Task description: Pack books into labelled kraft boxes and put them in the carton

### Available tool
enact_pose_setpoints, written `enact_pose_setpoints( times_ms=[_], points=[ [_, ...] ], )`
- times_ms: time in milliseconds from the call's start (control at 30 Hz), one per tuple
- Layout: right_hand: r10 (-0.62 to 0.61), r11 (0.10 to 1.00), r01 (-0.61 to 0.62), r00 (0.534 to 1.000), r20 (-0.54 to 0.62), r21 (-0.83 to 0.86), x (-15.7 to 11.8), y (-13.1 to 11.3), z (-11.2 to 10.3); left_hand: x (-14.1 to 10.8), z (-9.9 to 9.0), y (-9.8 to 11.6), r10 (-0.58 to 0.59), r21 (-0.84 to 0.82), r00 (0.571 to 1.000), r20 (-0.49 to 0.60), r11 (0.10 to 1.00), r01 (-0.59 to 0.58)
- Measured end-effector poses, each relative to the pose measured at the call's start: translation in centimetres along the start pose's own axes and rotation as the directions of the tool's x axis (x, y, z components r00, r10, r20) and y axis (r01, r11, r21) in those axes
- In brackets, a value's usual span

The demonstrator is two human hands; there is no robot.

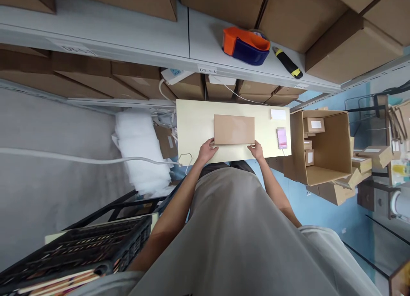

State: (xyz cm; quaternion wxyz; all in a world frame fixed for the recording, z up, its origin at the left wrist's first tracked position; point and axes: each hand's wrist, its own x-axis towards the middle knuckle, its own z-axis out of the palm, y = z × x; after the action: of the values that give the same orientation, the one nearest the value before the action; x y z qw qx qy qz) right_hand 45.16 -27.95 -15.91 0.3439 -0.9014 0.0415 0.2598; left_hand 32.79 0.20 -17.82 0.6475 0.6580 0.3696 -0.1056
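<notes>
Flat brown cardboard box [234, 129] lies on a narrow cream table [195, 125], a little left of the middle, its long near edge roughly square to the person seated there. Left hand [207, 152] is at the near left corner, right hand [256, 150] at the near right — one to each end, probably because that steadies the box and keeps it straight. Thumbs and fingers of both are loosely curled, parted only a little; whether they pinch the cardboard or just rest against it, I cannot tell from where I stand.

A white slip [278, 114] and a blurred pink item [282, 138] sit at the table's right end, apart from the box, perhaps to leave working room.

On the grey shelf [205, 35] beyond: an orange-and-blue tape dispenser [246, 46] and a yellow-and-black cutter [287, 63], side by side — seemingly parked within reach yet off the tabletop.

Just beside the table's right end, a large carton [331, 146] stands with its mouth facing up, small labelled boxes [314, 124] inside; its spot would suit the right arm. To the left, white wrapping [141, 146] is heaped, and a black crate [96, 240] stands nearer the left elbow.
</notes>
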Motion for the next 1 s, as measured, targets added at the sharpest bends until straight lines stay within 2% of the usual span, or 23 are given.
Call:
enact_pose_setpoints(
  times_ms=[100,200,300,367,433,500,600,667,733,800,900,1000],
  points=[
    [0.004,1.000,-0.004,1.000,-0.002,-0.009,-0.8,-0.5,0.6,-0.1,-0.3,0.0,0.032,0.017,0.999,0.032,0.999,-0.033],
    [0.004,1.000,-0.004,1.000,-0.023,-0.030,-1.9,-1.1,0.4,-0.3,-1.0,0.2,0.036,0.011,0.999,-0.017,0.999,-0.035],
    [-0.010,0.998,0.004,0.994,-0.108,-0.058,-2.6,-2.2,-1.2,-0.3,-2.0,1.3,0.080,-0.013,0.990,-0.119,0.997,-0.082],
    [-0.089,0.994,0.072,0.974,-0.209,-0.087,-2.4,-4.0,-3.1,0.1,-2.4,3.2,0.141,-0.051,0.972,-0.190,0.987,-0.153],
    [-0.260,0.963,0.222,0.912,-0.317,-0.151,-1.5,-7.2,-5.4,0.6,-2.3,6.3,0.202,-0.099,0.950,-0.240,0.968,-0.231],
    [-0.477,0.878,0.407,0.792,-0.380,-0.253,0.2,-11.9,-8.0,1.0,-1.6,10.4,0.280,-0.155,0.926,-0.253,0.933,-0.324],
    [-0.723,0.691,0.602,0.596,-0.351,-0.401,3.8,-21.1,-11.4,0.3,-0.1,17.1,0.465,-0.214,0.847,-0.255,0.828,-0.519],
    [-0.815,0.577,0.664,0.511,-0.274,-0.476,6.5,-27.1,-12.6,-0.9,0.7,20.5,0.564,-0.210,0.780,-0.270,0.756,-0.619],
    [-0.848,0.515,0.679,0.493,-0.194,-0.523,9.0,-31.9,-12.8,-2.5,1.0,22.4,0.621,-0.204,0.725,-0.298,0.700,-0.684],
    [-0.845,0.502,0.681,0.519,-0.132,-0.533,11.3,-34.9,-12.5,-3.9,1.1,22.8,0.631,-0.204,0.696,-0.342,0.674,-0.710],
    [-0.838,0.477,0.693,0.545,-0.041,-0.541,14.1,-36.3,-12.0,-4.9,1.5,21.8,0.571,-0.227,0.696,-0.435,0.678,-0.699],
    [-0.851,0.413,0.709,0.524,0.035,-0.571,15.7,-36.0,-12.7,-4.5,3.3,20.8,0.465,-0.256,0.713,-0.525,0.713,-0.653]
  ],
)
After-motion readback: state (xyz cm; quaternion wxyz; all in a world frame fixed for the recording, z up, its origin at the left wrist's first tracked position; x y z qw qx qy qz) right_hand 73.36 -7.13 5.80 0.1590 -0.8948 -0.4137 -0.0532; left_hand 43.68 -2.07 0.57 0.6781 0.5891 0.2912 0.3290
